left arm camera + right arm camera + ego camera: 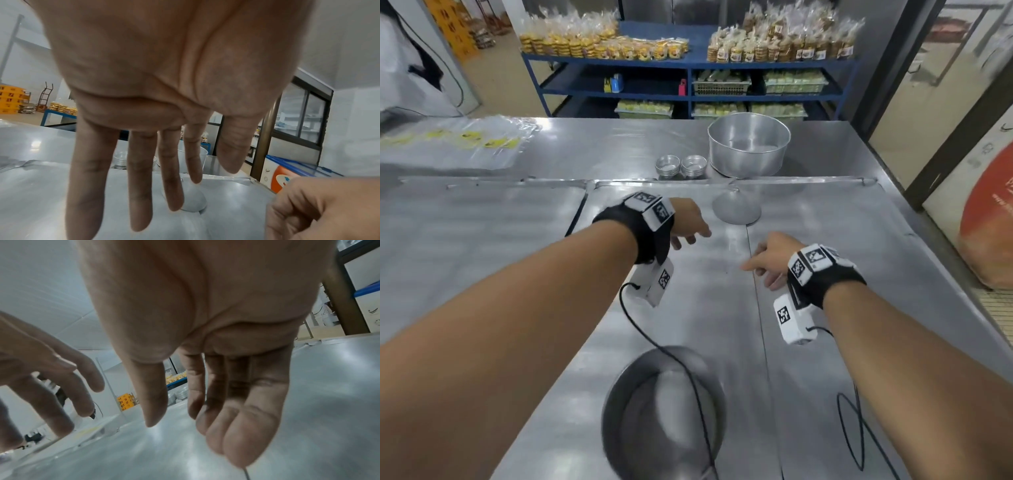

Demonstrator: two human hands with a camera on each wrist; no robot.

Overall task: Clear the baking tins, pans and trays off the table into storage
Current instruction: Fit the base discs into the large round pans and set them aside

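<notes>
Both hands hover empty over wide flat steel trays (842, 240) that cover the table. My left hand (690, 236) hangs with straight fingers (139, 194), just short of a small metal cone (736, 207) (195, 201). To its right, my right hand (760, 267) is loosely relaxed, its fingers (242, 426) above the steel. A deep round tin (749, 147) stands at the back, with two stacks of small tins (680, 166) to its left. A dark round pan (664, 411), blurred, lies near me under the left wrist cable.
Behind the table, a blue shelf rack (688, 65) holds bagged baked goods. Clear plastic bags (465, 140) lie at the table's far left. An orange and white freezer (986, 222) stands close to the right edge. Black wrist cables (856, 428) trail over the near trays.
</notes>
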